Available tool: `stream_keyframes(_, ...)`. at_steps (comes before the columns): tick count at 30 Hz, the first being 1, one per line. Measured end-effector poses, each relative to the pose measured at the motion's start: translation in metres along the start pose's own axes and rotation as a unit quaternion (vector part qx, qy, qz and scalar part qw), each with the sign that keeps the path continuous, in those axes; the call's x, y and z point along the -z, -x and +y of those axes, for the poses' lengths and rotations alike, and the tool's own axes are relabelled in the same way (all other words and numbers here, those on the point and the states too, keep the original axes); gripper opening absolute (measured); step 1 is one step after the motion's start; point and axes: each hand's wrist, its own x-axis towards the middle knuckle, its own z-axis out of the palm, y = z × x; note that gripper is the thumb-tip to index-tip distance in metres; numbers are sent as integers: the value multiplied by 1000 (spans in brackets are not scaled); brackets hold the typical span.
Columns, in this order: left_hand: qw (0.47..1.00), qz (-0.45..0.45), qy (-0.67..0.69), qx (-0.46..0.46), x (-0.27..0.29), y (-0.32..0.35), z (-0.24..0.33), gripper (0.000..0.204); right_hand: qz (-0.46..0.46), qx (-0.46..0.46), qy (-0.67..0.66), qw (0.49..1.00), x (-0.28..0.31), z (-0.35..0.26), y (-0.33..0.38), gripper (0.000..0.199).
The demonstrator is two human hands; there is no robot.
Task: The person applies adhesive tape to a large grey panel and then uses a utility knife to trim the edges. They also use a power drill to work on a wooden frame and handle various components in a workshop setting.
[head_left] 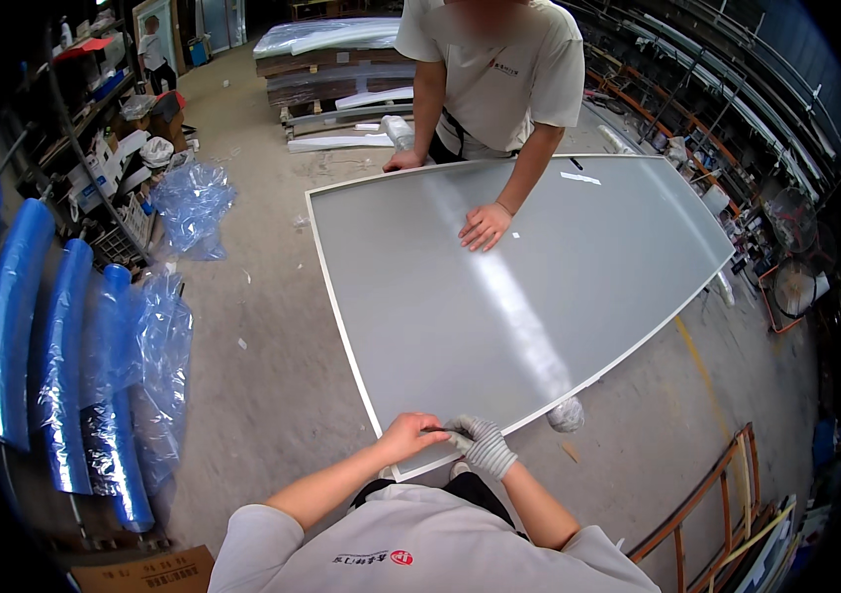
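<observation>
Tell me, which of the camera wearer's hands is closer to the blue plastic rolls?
Left. The left hand is to the right of the blue rolls; the gloved right hand is beside it, farther right.

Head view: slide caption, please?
Bare left hand and gloved right hand hold a small dark piece at a framed panel.

On the panel (405, 296), a strip (580, 179) lies near the far edge; film rolls (20, 326) are well beyond the left edge, a stack (341, 87) behind the far-left corner.
</observation>
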Motion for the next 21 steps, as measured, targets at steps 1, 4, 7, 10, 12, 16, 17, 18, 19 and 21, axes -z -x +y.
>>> stream_keyframes(1, 1000, -5, 4, 8, 3, -1, 1, 27, -7, 7, -9, 1000, 3, -4, -1, 19)
stream_keyframes(4, 999, -9, 16, 44, 10, -3, 4, 25, -32, 52, -7, 998, 17, -9, -12, 18)
stream_keyframes(7, 995, 12, 22, 96, 15, -5, 8, 24, -85, 29, -6, 996, 34, 0, -25, 17)
stream_keyframes(10, 986, 63, -23, 152, 9, -7, 0, 25, -72, 74, -8, 995, 53, 25, -36, 16)
stream_keyframes(12, 967, 102, -119, 201, 5, -8, -4, 28, -81, 97, 8, 992, 76, 44, -43, 18)
stream_keyframes(16, 868, 320, -293, 240, 10, -3, -9, 30, -203, 89, 139, 965, 145, 64, -51, 20)
stream_keyframes(17, 825, 400, -357, 177, 8, -3, -5, 35, -223, 90, 165, 956, 159, 69, -52, 21)
stream_keyframes(18, 802, 414, -362, 233, 7, -3, -5, 42, -242, 90, 190, 947, 168, 74, -55, 22)
stream_keyframes(19, 777, 422, -367, 288, 5, -6, -8, 51, -279, 110, 235, 924, 173, 77, -61, 23)
stream_keyframes(21, 749, 418, -362, 365, -2, -4, -30, 65, -347, 139, 324, 869, 171, 86, -72, 25)
